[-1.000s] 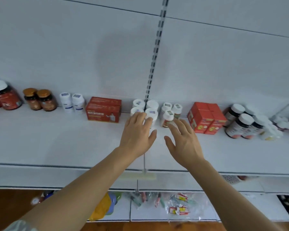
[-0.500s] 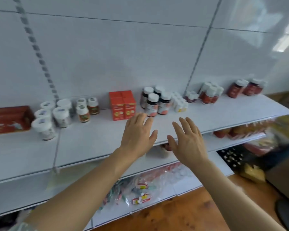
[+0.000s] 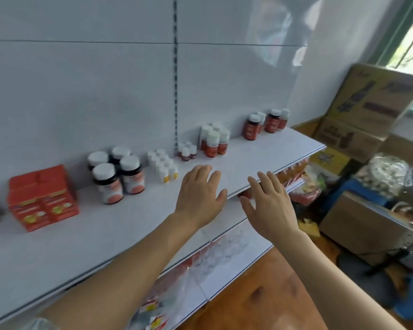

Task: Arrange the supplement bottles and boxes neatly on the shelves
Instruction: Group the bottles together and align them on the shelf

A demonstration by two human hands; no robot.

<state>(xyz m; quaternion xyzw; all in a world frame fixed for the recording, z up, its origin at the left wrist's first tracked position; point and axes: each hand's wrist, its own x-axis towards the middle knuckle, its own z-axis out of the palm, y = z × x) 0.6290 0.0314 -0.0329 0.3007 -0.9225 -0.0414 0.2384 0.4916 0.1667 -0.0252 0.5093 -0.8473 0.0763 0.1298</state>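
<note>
Both hands hover over the white shelf [image 3: 260, 153], fingers spread, holding nothing. My left hand [image 3: 199, 192] is above the shelf board, just right of the small white bottles [image 3: 163, 166]. My right hand [image 3: 268, 203] hangs past the shelf's front edge. Along the back stand red boxes [image 3: 42, 198], dark bottles with white caps [image 3: 116, 178], tiny red bottles [image 3: 187, 151], red bottles with white caps [image 3: 215, 142] and dark red bottles [image 3: 265, 122] at the far right end.
A lower shelf [image 3: 227, 265] carries plastic-wrapped packets. Stacked cardboard cartons [image 3: 367, 110] stand at the right by a window. Another carton [image 3: 362, 225], bags and a fan sit on the wooden floor [image 3: 260, 303] to the right.
The view has swung to the right along the shelf. The white-capped jars and the flat red box have left the frame; both hands stay open and empty in front of me.
</note>
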